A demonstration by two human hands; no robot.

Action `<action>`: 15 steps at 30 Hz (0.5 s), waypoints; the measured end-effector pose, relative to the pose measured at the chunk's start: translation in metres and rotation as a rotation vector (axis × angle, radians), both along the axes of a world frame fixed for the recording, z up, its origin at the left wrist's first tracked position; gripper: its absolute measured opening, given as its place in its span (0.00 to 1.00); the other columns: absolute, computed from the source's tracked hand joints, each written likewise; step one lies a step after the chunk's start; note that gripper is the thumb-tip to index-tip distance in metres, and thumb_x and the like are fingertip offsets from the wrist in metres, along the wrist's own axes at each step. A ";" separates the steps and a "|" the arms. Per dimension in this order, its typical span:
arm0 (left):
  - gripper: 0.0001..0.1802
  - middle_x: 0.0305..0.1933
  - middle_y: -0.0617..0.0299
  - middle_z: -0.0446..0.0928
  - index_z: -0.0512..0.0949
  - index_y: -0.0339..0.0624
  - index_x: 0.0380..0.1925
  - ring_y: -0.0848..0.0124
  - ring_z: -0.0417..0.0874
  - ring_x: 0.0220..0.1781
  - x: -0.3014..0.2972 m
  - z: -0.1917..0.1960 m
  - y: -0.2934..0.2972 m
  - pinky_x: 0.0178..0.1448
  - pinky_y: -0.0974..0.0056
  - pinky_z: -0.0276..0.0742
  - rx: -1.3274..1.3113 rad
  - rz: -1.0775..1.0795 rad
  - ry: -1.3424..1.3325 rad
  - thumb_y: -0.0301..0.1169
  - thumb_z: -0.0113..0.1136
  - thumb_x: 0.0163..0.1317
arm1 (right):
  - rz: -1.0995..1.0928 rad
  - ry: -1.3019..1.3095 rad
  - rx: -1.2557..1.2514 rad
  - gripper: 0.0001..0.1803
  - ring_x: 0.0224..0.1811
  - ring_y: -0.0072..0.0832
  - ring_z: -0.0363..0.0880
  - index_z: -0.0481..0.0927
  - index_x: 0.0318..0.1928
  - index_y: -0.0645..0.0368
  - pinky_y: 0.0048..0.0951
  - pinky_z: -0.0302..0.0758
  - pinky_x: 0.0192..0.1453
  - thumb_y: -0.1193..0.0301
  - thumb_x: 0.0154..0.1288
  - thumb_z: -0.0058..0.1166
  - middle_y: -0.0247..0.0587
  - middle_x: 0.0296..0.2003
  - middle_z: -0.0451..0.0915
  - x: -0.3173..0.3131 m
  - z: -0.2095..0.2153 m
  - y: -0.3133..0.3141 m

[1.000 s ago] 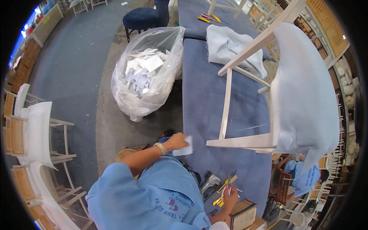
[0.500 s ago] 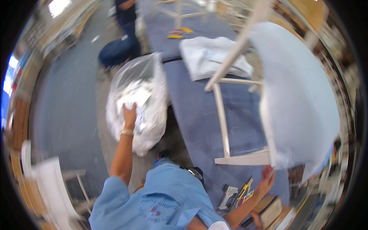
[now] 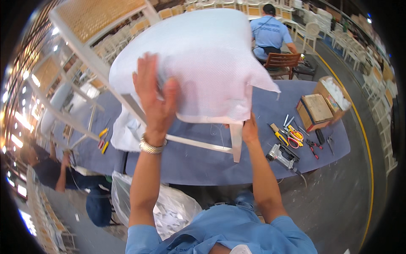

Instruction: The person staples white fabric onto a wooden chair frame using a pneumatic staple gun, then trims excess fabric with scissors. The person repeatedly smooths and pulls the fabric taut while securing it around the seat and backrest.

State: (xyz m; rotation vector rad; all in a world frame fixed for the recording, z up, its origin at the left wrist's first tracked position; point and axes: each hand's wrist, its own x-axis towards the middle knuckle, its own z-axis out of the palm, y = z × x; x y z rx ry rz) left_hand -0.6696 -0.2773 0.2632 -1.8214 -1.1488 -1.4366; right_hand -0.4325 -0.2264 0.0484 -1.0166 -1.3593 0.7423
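A white wooden chair (image 3: 236, 144) lies tipped on the table, its padded seat (image 3: 203, 63) facing me under pale fabric. A loose flap of the fabric (image 3: 264, 80) sticks out at the right corner. My left hand (image 3: 154, 91) is open, fingers spread and slightly blurred, in front of the seat's left part; whether it touches the cloth I cannot tell. My right hand (image 3: 250, 130) wraps round the top of the chair leg below the seat's right corner, with some fingers hidden behind it. The woven cane backrest (image 3: 101, 19) rises at the upper left.
On the blue-covered table (image 3: 190, 169) lie a staple gun (image 3: 281, 156), scissors (image 3: 294, 137), a yellow cutter (image 3: 279, 134) and pliers (image 3: 313, 148). Cardboard boxes (image 3: 315, 112) stand right. A plastic bag of scraps (image 3: 173, 211) is below. People work left (image 3: 55, 169) and ahead (image 3: 270, 34).
My view has swung from the left side toward the chair. My left hand has left the scrap bag and come up before the seat. My right hand is now at the chair leg.
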 end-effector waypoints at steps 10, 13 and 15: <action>0.33 0.78 0.56 0.64 0.74 0.52 0.69 0.52 0.51 0.83 0.042 0.000 0.026 0.80 0.34 0.23 -0.011 0.180 0.088 0.53 0.54 0.68 | 0.219 0.375 -0.038 0.36 0.26 0.19 0.65 0.79 0.36 0.65 0.27 0.65 0.32 0.46 0.84 0.30 0.32 0.23 0.72 -0.003 0.027 0.000; 0.34 0.79 0.54 0.62 0.74 0.53 0.69 0.50 0.51 0.83 0.058 0.014 0.003 0.80 0.33 0.26 -0.117 0.184 0.233 0.54 0.58 0.66 | 0.288 0.338 -0.033 0.33 0.26 0.17 0.62 0.79 0.37 0.64 0.26 0.62 0.31 0.48 0.84 0.32 0.29 0.22 0.69 0.001 0.029 -0.010; 0.35 0.80 0.53 0.61 0.73 0.55 0.70 0.50 0.52 0.83 0.085 0.035 -0.011 0.81 0.33 0.28 -0.220 0.163 0.412 0.54 0.61 0.64 | 0.483 0.402 -0.168 0.32 0.28 0.17 0.63 0.80 0.38 0.63 0.25 0.62 0.32 0.49 0.85 0.33 0.29 0.24 0.70 0.014 0.027 -0.004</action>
